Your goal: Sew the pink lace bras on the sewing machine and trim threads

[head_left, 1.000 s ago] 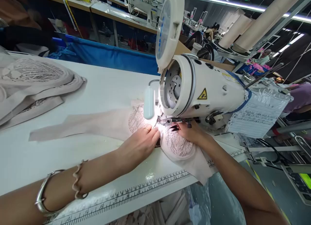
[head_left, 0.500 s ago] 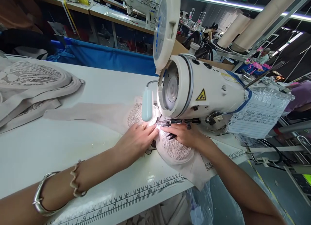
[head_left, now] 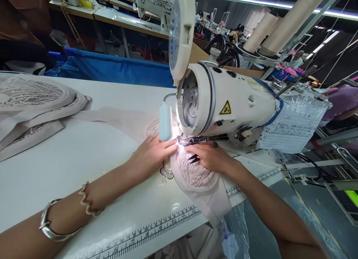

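Observation:
A pale pink garment piece with lace panels [head_left: 195, 175] lies under the head of a white sewing machine [head_left: 223, 106]. My left hand [head_left: 152, 156] presses flat on the fabric just left of the needle, fingers together. On the right of the needle my right hand [head_left: 209, 156] rests on the lace, with small black thread snips [head_left: 193, 159] tucked under its fingers. A long strip of the same fabric [head_left: 112, 121] trails off to the left behind the machine. A small lamp [head_left: 165, 121] lights the needle area, and glare hides the needle itself.
A stack of similar lace pieces [head_left: 33, 102] sits at the table's far left. A printed ruler [head_left: 156, 227] runs along the front table edge [head_left: 117, 247]. A plastic-covered sheet [head_left: 291, 128] hangs at the machine's right. Blue bin [head_left: 117, 68] and other workstations stand behind.
The fabric has fed away from me through the machine, its trailing strip sliding back and left. Both hands followed it toward the needle. The handwheel is turning.

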Motion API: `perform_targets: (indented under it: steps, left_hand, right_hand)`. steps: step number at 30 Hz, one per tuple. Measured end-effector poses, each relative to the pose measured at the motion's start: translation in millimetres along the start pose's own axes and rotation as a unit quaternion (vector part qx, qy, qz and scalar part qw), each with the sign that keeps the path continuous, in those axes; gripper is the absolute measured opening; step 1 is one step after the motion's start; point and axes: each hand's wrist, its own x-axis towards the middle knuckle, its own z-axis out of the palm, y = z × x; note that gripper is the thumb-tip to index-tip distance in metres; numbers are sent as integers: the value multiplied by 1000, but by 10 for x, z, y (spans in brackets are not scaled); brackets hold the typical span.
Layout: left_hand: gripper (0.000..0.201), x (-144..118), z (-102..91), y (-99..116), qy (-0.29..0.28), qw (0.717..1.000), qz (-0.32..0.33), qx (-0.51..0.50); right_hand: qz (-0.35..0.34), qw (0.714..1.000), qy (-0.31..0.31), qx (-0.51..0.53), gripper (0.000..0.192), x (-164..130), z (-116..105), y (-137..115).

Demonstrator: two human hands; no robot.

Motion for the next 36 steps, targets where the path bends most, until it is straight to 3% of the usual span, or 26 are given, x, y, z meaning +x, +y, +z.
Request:
perform_targets:
  steps: [4, 7, 10, 13, 15, 19, 21, 27, 32, 36]
  left_hand:
    - [43, -6, 43, -36, 9, 1000, -7, 6]
    - [44, -2, 31, 12, 23, 999, 1, 50]
    - [41, -1, -17, 200, 31, 989, 12, 142]
    - [32, -20, -17, 460, -8, 984, 12, 177]
    - [36, -40, 28, 594, -29, 983, -2, 181]
    - [45, -73, 138, 676, -6, 979, 7, 205]
    - [44, -80, 165, 660, 18, 980, 14, 200]
    - [39, -75, 153, 629, 55, 983, 6, 173]
    - [39, -89, 154, 604, 47, 988, 5, 150]
    - [39, -112, 171, 538, 45, 992, 17, 113]
  right_hand:
    - [35, 998, -19, 46, 29, 6, -1, -18]
    - [76, 994, 8, 83, 10, 47, 29, -59]
    - [144, 984, 53, 88, 18, 106, 108, -87]
    - [179, 978, 92, 60, 20, 123, 203, -58]
    - [157, 980, 111, 49, 5, 97, 247, -12]
    - [50, 989, 134, 36, 42, 21, 285, 64]
    - [14, 990, 136, 43, 47, 11, 305, 79]
    - [10, 984, 168, 60, 42, 44, 348, 81]
    - [-47, 984, 166, 41, 52, -4, 274, 48]
    - [-56, 985, 162, 33, 58, -21, 268, 37]
